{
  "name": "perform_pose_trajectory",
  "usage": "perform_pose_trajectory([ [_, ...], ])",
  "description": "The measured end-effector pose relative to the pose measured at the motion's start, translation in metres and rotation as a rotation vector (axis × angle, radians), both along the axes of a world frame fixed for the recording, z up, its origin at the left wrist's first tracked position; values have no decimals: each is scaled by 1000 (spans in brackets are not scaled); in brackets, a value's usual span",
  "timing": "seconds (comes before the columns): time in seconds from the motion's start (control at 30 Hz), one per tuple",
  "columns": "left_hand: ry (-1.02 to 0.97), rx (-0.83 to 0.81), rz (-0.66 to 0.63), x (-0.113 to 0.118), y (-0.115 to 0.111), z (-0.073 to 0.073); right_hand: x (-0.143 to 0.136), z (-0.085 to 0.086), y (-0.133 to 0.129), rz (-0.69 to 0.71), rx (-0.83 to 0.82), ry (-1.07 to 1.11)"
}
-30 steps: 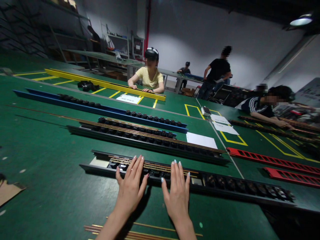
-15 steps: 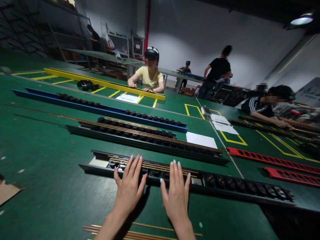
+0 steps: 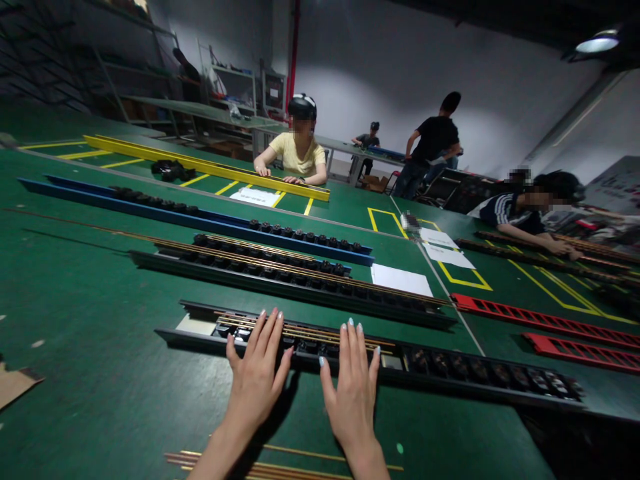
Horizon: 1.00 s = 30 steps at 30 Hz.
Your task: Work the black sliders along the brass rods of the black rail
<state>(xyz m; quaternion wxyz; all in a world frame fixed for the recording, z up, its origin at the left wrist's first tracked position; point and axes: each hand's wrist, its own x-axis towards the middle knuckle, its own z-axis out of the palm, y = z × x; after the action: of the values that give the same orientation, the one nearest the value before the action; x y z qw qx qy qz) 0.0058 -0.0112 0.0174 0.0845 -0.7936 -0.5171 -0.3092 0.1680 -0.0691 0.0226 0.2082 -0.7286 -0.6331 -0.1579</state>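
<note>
A long black channel (image 3: 470, 389) lies across the table in front of me, with a row of black parts inside it. Several thin brass rods (image 3: 305, 329) run lengthwise over those parts. My left hand (image 3: 259, 380) rests on the left part of the channel, fingers stretched out over the rods. My right hand (image 3: 353, 387) lies flat farther right, its fingertips on the rods' right half. Both hands are open and grip nothing. Below my wrists, loose brass rods (image 3: 300, 471) lie on the green table, partly hidden by my forearms.
Beyond lies another black channel (image 3: 300, 297) with rods, then a blue channel (image 3: 210, 223) and a yellow one (image 3: 210, 169). Red slotted rails (image 3: 525, 318) are at the right. Cardboard (image 3: 17, 385) sits at the left. Co-workers (image 3: 299, 153) are at work across the table.
Both hands keep their place on the channel and rods. Only the camera view has shifted slightly.
</note>
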Motion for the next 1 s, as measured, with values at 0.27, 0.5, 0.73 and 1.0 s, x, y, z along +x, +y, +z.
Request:
perform_pose_trajectory([
  [0.27, -10, 1, 4, 0, 0, 0, 1, -4, 0, 16, -34, 4],
  [0.5, 0, 3, -35, -2, -2, 2, -1, -1, -1, 19, -13, 17],
  [0.73, 3, -17, -62, 2, -2, 1, -3, 1, -2, 57, -59, -12],
  [1.0, -3, -21, -55, 4, -6, 3, -5, 1, -2, 48, -56, -40],
])
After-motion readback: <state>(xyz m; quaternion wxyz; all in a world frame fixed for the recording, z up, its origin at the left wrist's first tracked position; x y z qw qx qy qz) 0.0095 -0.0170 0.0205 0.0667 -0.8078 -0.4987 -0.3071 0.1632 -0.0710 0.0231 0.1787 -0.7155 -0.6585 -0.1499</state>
